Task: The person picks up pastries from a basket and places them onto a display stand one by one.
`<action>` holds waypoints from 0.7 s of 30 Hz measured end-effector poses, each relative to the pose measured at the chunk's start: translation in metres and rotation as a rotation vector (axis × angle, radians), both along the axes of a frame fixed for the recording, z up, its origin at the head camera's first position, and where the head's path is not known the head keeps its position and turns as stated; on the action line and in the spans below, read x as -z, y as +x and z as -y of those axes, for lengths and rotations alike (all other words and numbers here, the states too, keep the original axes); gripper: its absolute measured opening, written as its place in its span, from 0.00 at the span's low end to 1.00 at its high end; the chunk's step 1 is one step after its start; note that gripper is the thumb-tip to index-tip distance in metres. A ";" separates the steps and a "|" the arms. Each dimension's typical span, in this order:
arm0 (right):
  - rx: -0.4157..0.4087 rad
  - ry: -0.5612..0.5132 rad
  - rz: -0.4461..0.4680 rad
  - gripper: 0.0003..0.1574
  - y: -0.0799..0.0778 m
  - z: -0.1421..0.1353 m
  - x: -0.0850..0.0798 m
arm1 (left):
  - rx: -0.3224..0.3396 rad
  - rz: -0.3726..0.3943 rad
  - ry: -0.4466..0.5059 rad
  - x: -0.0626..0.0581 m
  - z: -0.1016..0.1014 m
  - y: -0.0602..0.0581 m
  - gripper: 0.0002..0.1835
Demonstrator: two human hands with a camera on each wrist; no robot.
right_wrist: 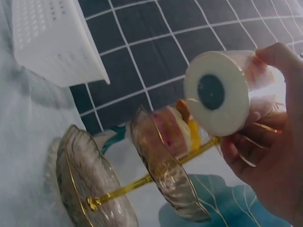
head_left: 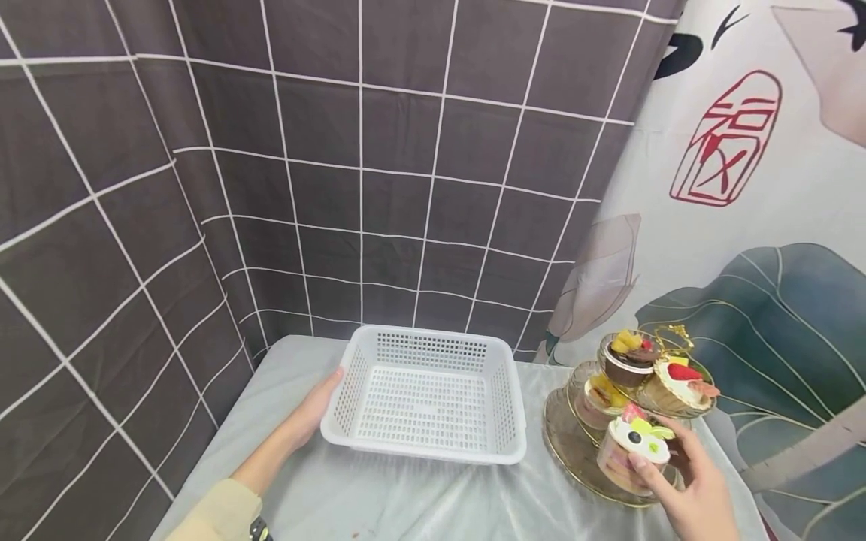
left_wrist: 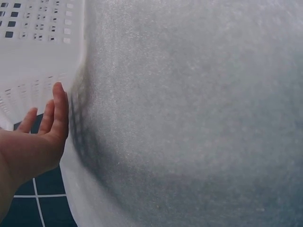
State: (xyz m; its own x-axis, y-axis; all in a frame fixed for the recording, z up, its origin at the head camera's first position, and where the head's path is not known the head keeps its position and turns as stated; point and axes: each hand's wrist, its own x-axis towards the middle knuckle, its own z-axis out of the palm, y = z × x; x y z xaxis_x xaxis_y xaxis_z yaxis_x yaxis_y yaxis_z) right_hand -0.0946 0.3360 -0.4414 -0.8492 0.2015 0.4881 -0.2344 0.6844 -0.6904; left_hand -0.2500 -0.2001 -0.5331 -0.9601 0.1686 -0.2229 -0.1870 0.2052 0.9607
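My right hand (head_left: pixel 700 485) grips a toy cake cup (head_left: pixel 625 462) with pink and cream layers, a white top and fruit pieces. It is held above the bottom plate of a gold-rimmed tiered stand (head_left: pixel 560 439). The right wrist view shows the cup's white underside (right_wrist: pixel 234 90) with a dark round spot, thumb on one side and fingers on the other. On the left, my left hand (head_left: pixel 313 409) rests against the side of a white perforated plastic basket (head_left: pixel 422 451). Its fingers look extended along the basket wall in the left wrist view.
A chocolate-coloured cake cup (head_left: pixel 629 368) and a fruit tart (head_left: pixel 676 391) sit on the stand's top tier. Another layered cake cup (head_left: pixel 598 402) stands on the middle tier. Behind the silvery cloth-covered table (head_left: pixel 284 488) hangs a dark gridded curtain (head_left: pixel 399 203).
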 end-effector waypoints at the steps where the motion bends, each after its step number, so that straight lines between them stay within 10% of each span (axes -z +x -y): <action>1: 0.016 0.015 0.029 0.36 0.000 -0.002 0.000 | 0.001 0.000 -0.001 0.000 0.000 0.000 0.43; 8: 0.074 0.066 0.205 0.39 -0.004 -0.014 -0.004 | -0.010 0.013 -0.004 -0.001 0.000 0.000 0.42; 21: 0.171 -0.068 0.247 0.37 -0.013 -0.014 0.004 | -0.020 -0.005 0.005 -0.002 -0.001 0.003 0.41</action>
